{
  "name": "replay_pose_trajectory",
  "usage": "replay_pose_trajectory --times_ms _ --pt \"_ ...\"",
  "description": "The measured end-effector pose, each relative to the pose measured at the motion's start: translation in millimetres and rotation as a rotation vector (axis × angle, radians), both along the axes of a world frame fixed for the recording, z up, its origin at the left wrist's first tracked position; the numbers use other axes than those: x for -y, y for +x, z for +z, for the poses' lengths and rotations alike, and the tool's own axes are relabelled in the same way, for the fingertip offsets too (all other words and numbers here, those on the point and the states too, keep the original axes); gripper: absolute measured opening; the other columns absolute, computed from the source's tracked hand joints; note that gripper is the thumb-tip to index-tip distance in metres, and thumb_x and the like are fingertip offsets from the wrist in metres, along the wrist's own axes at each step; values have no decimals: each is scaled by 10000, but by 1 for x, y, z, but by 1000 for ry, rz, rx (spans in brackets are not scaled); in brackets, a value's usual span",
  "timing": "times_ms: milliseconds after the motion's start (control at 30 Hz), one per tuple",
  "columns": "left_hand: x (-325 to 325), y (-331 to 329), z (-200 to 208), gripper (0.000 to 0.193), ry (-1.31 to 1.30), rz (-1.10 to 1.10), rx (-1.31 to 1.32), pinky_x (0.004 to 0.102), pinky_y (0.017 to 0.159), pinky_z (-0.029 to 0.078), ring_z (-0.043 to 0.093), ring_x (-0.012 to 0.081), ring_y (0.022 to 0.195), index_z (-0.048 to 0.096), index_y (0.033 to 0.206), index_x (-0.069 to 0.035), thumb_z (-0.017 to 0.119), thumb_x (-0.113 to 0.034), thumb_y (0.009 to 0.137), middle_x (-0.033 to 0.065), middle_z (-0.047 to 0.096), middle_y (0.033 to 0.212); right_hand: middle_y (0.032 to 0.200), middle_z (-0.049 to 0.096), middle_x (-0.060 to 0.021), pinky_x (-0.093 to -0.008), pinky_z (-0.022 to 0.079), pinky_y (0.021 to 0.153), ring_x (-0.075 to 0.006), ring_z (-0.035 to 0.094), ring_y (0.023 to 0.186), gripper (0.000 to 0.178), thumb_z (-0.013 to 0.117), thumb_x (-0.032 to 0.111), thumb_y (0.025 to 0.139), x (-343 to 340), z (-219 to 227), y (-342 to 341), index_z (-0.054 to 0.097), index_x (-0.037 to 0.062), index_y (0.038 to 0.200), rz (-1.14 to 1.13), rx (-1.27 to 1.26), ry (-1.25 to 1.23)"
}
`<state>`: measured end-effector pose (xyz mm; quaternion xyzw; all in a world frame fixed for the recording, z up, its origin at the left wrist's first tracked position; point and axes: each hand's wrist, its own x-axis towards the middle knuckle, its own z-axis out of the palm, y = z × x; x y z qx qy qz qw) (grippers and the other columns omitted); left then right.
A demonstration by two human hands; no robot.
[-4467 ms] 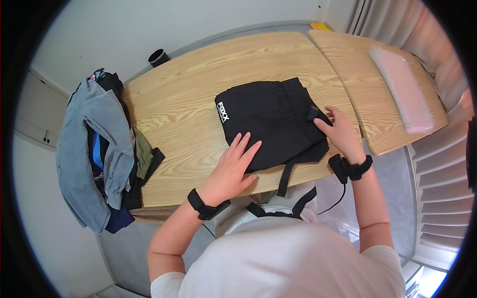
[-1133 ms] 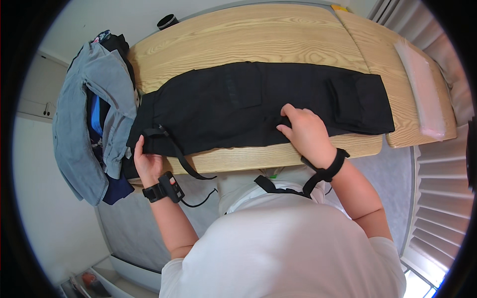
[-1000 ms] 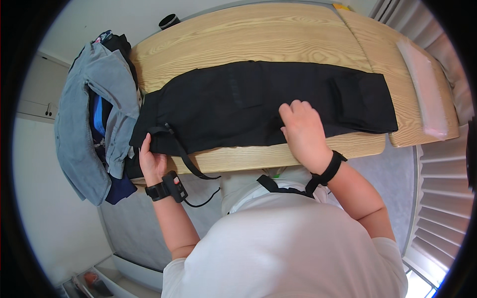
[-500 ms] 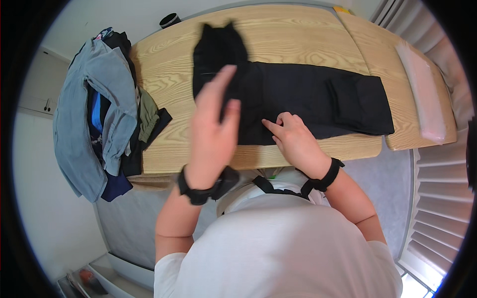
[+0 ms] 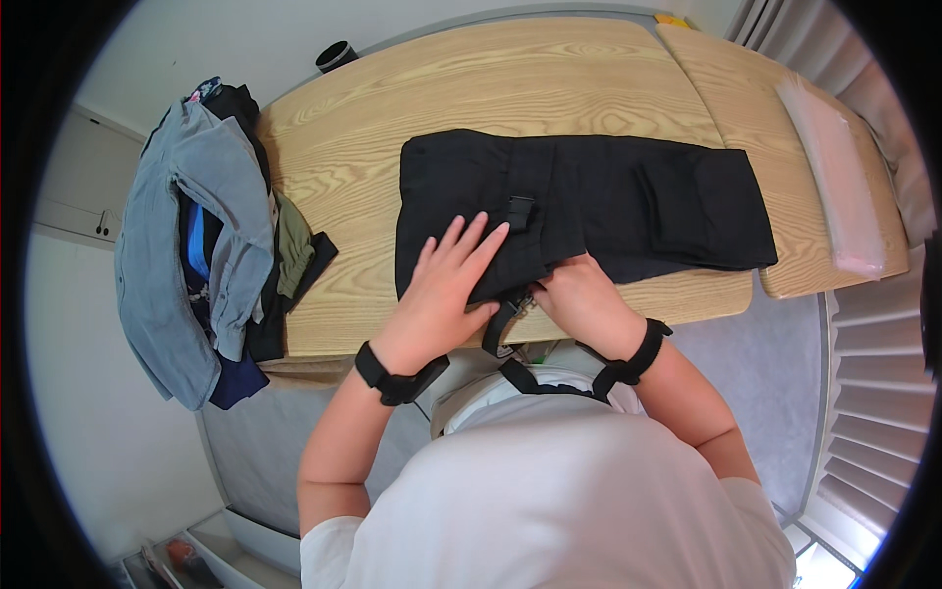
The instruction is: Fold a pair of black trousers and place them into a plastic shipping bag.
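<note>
A folded black garment (image 5: 608,196) lies across the wooden table in front of me, longer from left to right. Its left part is doubled over, and a strap with a black buckle (image 5: 520,208) shows on top. My left hand (image 5: 442,294) rests flat on this folded part, fingers spread. At the near edge, my right hand (image 5: 587,304) has its fingers curled around the cloth, the fingertips partly hidden under the fold. Between the hands a black strap (image 5: 498,326) with a small metal clip hangs over the table edge.
A heap of clothes, with a grey-blue shirt (image 5: 162,255) on top and an olive piece (image 5: 293,245), hangs over the table's left end. A black cylinder (image 5: 337,56) stands at the far left. A clear plastic packet (image 5: 834,182) lies at the right, near a pale curtain (image 5: 873,383).
The garment's left end, raised and blurred before, is now folded down toward the right. My left hand has come down flat on it; my right hand has curled at the near edge.
</note>
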<state>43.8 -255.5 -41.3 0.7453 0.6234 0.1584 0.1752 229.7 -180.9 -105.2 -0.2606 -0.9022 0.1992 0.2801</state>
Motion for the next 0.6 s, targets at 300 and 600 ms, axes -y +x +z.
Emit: replay_pose_trajectory --times_ms 300,600 --pt "-17 13 -5 686 178 92 371 374 1115 254 309 327 1375 368 1421 -90 492 139 786 157 391 1442 1063 571 -211 -442 457 871 -380 526 1004 240 600 11 695 1 10 2 650 -6 930 -14 47 -128" --pt "-20 24 -20 743 -83 -36 -46 570 1095 210 183 394 1406 224 1483 -158 621 -127 855 174 217 1519 953 581 -212 -424 461 851 -381 534 976 186 614 13 699 0 14 27 656 -21 877 41 63 -223"
